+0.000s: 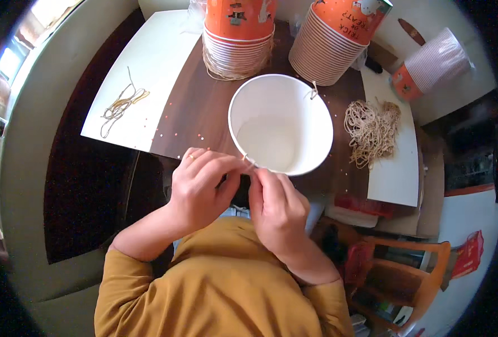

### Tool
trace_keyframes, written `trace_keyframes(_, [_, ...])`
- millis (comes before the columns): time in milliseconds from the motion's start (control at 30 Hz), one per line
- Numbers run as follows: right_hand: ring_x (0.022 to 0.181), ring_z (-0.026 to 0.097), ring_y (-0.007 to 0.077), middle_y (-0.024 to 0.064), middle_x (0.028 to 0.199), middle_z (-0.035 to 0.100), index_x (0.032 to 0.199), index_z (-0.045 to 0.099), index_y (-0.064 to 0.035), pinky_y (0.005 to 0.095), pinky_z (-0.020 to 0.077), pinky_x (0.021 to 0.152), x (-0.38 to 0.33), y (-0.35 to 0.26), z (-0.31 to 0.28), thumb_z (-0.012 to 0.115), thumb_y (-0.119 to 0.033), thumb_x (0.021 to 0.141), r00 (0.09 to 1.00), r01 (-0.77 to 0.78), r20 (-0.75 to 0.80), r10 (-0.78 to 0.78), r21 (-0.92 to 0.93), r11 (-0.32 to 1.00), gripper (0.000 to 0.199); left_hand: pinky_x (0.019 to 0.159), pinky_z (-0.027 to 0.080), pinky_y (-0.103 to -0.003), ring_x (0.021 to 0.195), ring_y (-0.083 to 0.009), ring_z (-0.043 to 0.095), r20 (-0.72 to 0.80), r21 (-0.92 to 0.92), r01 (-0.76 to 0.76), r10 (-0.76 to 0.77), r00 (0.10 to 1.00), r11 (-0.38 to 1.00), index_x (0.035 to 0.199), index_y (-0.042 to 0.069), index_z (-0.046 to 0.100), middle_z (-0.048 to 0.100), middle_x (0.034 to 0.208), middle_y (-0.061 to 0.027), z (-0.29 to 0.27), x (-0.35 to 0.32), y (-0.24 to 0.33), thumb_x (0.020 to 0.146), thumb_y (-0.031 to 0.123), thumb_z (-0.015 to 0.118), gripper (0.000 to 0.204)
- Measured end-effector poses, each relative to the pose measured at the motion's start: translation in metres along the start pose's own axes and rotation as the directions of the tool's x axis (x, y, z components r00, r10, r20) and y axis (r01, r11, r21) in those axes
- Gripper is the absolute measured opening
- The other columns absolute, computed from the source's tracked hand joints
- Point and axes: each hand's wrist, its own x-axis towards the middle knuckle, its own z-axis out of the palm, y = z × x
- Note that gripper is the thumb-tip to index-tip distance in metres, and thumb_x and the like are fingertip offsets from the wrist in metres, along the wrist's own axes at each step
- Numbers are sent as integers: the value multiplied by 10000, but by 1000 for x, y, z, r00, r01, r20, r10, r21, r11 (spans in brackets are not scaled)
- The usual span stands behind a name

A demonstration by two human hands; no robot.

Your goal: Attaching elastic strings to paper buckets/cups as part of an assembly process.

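A paper bucket [311,129], white inside, stands at the table's near edge with its mouth facing me. At its far right rim a knotted cord end [314,90] sticks up. My left hand [198,182] and my right hand [280,208] meet at the near rim, fingertips pinched together. Between them is a short piece of thin pale cord [248,163], which seems to pass through the rim there. The fingers cover most of this cord, so I cannot see whether it is knotted. A ring is on my left hand.
Behind the bucket rise two stacks of orange-printed buckets, one left [239,48] with cord looped around it and one right [327,48]. Another stack [428,67] lies tilted at far right. A cord heap [372,132] is on the right, loose strands [122,106] on the left.
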Motion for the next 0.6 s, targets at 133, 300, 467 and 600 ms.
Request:
trace_keyframes(133, [627,616,263,98,774,608,957,610,0,350,500,544,3,19,25,631,-22,799,990,85,-97,-98,-131,988,161,714,553,-291,777,-153,665,212,-596,577,-583,784,559,916,-24,607,682,854,-105,13,-8,-1,818,14,666,120])
trace_keyframes(300, [709,657,257,123,795,641,980,625,25,322,529,625,17,29,43,587,11,831,996,-71,-24,89,418,906,155,736,567,-310,794,-171,667,368,-835,545,-666,649,70,920,-43,599,677,874,-129,17,-11,-15,839,0,652,107])
trace_keyframes(467, [841,650,157,99,953,675,1021,639,35,329,532,820,24,29,45,544,-57,903,813,-546,523,257,837,24,177,724,566,-298,787,-155,660,329,-829,549,-704,630,104,920,-42,596,675,858,-114,12,-16,-20,829,-13,661,116])
trace_keyframes(600, [908,622,158,83,1010,669,1072,640,-7,326,487,869,19,28,55,550,-140,903,763,-573,603,232,798,-188,233,727,558,-292,785,-158,658,300,-833,539,-717,629,125,929,-36,587,670,871,-115,12,-18,-20,832,-9,657,122])
